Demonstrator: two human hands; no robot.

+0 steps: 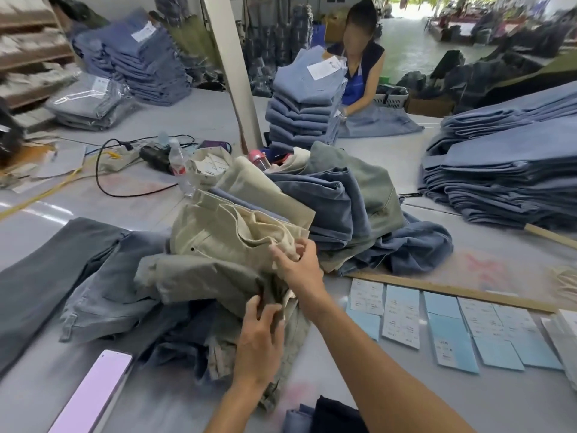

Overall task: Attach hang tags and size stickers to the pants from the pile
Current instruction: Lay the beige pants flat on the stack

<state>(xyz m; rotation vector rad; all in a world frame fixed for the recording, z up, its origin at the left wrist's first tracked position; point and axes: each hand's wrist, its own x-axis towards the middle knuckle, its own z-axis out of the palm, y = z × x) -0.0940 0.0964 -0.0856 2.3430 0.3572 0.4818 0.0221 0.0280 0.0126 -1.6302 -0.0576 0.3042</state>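
Khaki pants, crumpled and creased, heaped mid-table on grey and blue denim pairs. Left hand nearest, fingers closed on a fold at the lower edge. Right hand just beyond, pinching pale pocket lining at the waist. Sticker sheets laid flat to the right. Further back, loose pile of pants.

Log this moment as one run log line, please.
stage: picking pants | left hand: gripping olive pants | right hand: pinching beige pants | sticker sheets: untouched
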